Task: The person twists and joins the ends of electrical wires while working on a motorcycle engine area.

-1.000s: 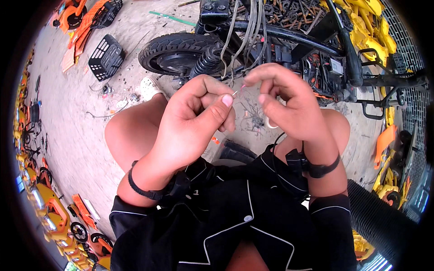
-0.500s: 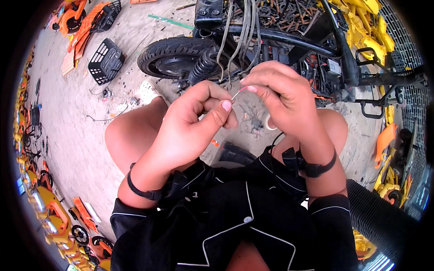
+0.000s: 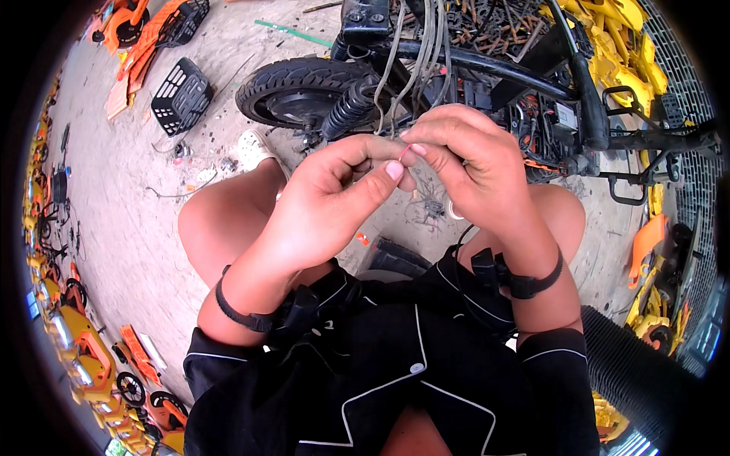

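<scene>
Between my two hands is a short, thin wire with a red part (image 3: 405, 151). My left hand (image 3: 334, 196) pinches one end of it with thumb and forefinger, the thumbnail facing up. On the other side my right hand (image 3: 473, 166) has its thumb and forefinger closed on the red part. The fingertips of both hands nearly touch, and they hide most of the wire. Just beyond my hands, several grey cables (image 3: 417, 64) hang from the black frame (image 3: 487, 67) of a stripped scooter or bike.
A wheel with a black tyre (image 3: 293, 82) and a coil-spring shock absorber (image 3: 351, 110) lie ahead. A black plastic basket (image 3: 182, 95) rests on the concrete floor at left. Yellow body panels (image 3: 627, 45) are heaped at far right. A dark container (image 3: 391, 260) sits between my legs.
My left hand has moved slightly right and closer to my right hand. Less of the wire shows between the fingertips. The whole view has shifted a little.
</scene>
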A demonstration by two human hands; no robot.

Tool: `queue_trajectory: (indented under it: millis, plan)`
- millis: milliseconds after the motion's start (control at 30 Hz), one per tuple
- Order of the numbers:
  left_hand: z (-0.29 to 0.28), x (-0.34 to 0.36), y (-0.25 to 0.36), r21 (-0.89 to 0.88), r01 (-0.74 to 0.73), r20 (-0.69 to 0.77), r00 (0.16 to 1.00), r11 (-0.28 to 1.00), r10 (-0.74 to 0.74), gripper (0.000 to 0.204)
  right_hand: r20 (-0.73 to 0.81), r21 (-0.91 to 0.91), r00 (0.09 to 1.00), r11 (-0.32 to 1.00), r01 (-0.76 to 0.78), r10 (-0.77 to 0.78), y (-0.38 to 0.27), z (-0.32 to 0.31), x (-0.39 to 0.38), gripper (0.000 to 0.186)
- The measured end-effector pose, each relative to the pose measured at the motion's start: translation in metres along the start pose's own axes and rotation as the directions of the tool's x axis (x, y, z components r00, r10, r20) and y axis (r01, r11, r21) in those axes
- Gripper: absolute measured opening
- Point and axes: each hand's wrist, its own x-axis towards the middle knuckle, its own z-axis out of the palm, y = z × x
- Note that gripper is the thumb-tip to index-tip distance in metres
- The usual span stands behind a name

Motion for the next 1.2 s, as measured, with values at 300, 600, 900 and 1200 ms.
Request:
queue_trajectory:
  millis: [300, 600, 900, 1200]
  plan:
    - [0.000, 0.000, 0.003, 0.007, 0.013, -0.084, 0.996, 1.000, -0.013, 0.022, -0.050, 0.070, 0.983, 0.982, -0.174, 0.178, -0.018, -0.001, 0.002, 0.019]
    - [0.004, -0.002, -0.003, 0.275, -0.162, -0.153, 0.966, 0.948, 0.209, 0.024, -0.071, -0.132, 0.980, 0.975, 0.176, -0.186, -0.015, 0.004, 0.005, 0.026]
    - [0.003, -0.001, -0.005, 0.431, -0.239, -0.124, 0.940, 0.870, 0.319, 0.022, -0.081, -0.227, 0.969, 0.951, 0.209, -0.232, -0.009, 0.010, 0.003, 0.024]
    - [0.005, -0.003, 0.000, 0.429, -0.219, -0.115, 0.949, 0.877, 0.293, 0.017, -0.107, -0.320, 0.954, 0.918, 0.233, -0.280, -0.011, 0.014, 0.000, 0.026]
